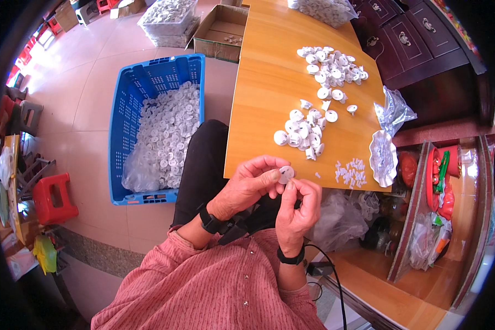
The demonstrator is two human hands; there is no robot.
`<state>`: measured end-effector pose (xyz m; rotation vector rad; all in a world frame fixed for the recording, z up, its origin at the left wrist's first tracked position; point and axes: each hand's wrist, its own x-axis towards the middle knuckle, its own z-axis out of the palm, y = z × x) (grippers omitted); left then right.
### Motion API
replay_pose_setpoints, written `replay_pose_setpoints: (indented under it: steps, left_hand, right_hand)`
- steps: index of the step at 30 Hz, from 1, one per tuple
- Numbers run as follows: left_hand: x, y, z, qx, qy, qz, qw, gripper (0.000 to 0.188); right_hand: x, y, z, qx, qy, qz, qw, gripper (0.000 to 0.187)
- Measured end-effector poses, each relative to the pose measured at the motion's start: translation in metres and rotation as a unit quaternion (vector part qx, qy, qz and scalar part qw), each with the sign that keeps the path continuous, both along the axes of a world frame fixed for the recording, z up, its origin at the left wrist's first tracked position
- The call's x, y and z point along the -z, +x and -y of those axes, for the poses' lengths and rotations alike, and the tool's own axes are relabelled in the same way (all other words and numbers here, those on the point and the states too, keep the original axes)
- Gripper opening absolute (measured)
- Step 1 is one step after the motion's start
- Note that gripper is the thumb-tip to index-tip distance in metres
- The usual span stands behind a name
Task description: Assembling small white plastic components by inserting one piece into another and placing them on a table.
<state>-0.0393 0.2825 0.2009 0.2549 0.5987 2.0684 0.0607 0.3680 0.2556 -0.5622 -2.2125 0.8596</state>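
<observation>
Just past the near edge of the wooden table [258, 104], my left hand [253, 181] pinches a small round white plastic piece [285, 174] between thumb and fingers. My right hand [298, 209] is closed, with its thumb and forefinger pinched together at the piece's lower right edge. Whatever those fingertips hold is too small to make out. On the table lie a near heap of round white plastic pieces [302, 131] and a farther heap of the same kind [335, 67]. Tiny white bits [351, 174] are scattered near the front right corner, beside a scalloped white dish [383, 159].
Left of my leg, a blue plastic crate [116, 132] holds many white pieces and a clear bag. A cardboard box [217, 47] stands behind it. Dark drawers [404, 38] border the table's right side. A red stool [55, 199] stands at far left.
</observation>
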Motion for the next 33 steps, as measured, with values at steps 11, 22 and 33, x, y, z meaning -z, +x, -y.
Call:
replay_pose_setpoints:
  steps: [11, 22, 33]
  left_hand:
    - [-0.0034, -0.0004, 0.0029, -0.005, -0.029, -0.028, 0.999, 0.027]
    - [-0.0067, 0.0002, 0.0038, -0.019, -0.051, -0.051, 0.997, 0.025]
    - [-0.0010, 0.0021, 0.0043, -0.001, 0.019, 0.029, 0.999, 0.034]
  right_hand:
    - [0.0002, -0.0019, 0.0016, -0.002, 0.048, 0.008, 0.999, 0.014]
    - [-0.0024, -0.0035, 0.0054, 0.000, 0.009, 0.015, 1.000, 0.006]
    - [-0.0002, -0.0045, 0.0081, 0.006, 0.003, 0.000, 1.000, 0.008]
